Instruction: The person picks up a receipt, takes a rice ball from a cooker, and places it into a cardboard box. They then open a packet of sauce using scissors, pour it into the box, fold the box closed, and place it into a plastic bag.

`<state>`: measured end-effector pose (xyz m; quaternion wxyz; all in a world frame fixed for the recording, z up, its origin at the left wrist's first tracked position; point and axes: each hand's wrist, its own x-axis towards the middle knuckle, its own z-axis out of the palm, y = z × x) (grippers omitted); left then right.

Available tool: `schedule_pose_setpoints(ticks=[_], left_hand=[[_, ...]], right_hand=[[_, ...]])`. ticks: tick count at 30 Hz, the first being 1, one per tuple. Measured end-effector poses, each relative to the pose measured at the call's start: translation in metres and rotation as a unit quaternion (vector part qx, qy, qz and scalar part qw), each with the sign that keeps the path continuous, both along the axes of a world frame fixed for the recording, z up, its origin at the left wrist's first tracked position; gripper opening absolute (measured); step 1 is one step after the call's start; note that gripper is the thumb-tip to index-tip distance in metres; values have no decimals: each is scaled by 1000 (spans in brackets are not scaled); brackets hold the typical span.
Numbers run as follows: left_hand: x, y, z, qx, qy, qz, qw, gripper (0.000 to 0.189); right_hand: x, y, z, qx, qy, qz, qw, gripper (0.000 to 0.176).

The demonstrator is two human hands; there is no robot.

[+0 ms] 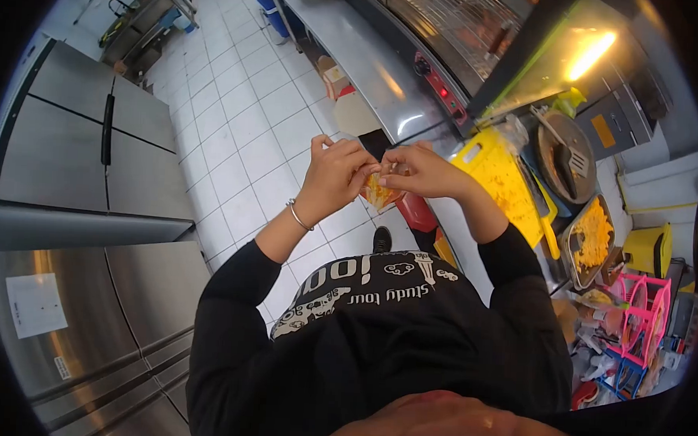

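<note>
Both hands are raised in front of my body, over the tiled floor beside the steel counter. My left hand (pixel 337 175), with a bracelet at its wrist, pinches the left upper edge of a small clear bag (pixel 379 194) with yellow and orange food inside. On the bag's right side, my right hand (pixel 421 171) has its fingers closed at the top edge, close to the left fingertips. The bag hangs below the fingers, and its top is partly hidden by them.
A yellow cutting board (pixel 500 178) with orange bits lies at the right, near a round pan (pixel 582 150) and a metal tray (pixel 572 255) of shredded orange food. Steel refrigerators (pixel 64 135) stand at the left. A pink rack (pixel 641 316) is at the lower right.
</note>
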<state>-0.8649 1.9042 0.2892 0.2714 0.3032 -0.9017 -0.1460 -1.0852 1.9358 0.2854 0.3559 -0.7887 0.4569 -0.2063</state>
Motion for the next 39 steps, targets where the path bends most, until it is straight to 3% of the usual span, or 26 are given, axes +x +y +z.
schedule_pose_setpoints(ticks=[1, 7, 9, 11, 14, 19, 24, 26, 28, 31, 33, 36, 37, 39], left_hand=[[3, -14, 1, 15, -9, -21, 1000, 4], [2, -62, 27, 65, -150, -152, 975, 21], [-3, -72, 26, 104, -127, -201, 966, 19], [-8, -81, 32, 132, -81, -259, 953, 21], [-19, -92, 24, 292, 18, -358, 886, 28], [-36, -61, 9, 462, 139, -362, 797, 33], [-56, -31, -8, 572, 141, -379, 713, 35], [-68, -22, -7, 483, 114, -407, 767, 34], [-81, -25, -7, 372, 58, -453, 808, 31], [-99, -11, 8, 173, -19, -514, 840, 24], [-115, 7, 23, 156, -71, -535, 827, 23], [-139, 33, 37, 105, -99, -555, 820, 23], [-146, 43, 38, 87, -100, -558, 819, 22], [-160, 61, 34, 73, -75, -560, 822, 21]], right_hand=[[1, -16, 12, 89, 63, 20, 994, 20], [9, -37, 24, -24, 120, 17, 992, 19], [9, -30, 36, -39, 155, -3, 987, 18], [3, -18, 40, -75, 88, -46, 992, 15], [-3, 5, 49, -125, 20, -92, 988, 7], [9, 48, 40, -222, -31, -229, 947, 3], [22, 94, 26, -329, 70, -335, 880, 4], [20, 114, 23, -318, 109, -358, 871, 10], [10, 132, 28, -166, 68, -362, 915, 3], [-15, 154, 44, 49, -30, -305, 950, 24], [-28, 170, 53, 171, -106, -286, 937, 42], [-45, 192, 60, 247, -74, -301, 918, 44], [-49, 205, 51, 166, -95, -307, 932, 42], [-57, 229, 40, 165, -125, -340, 918, 37]])
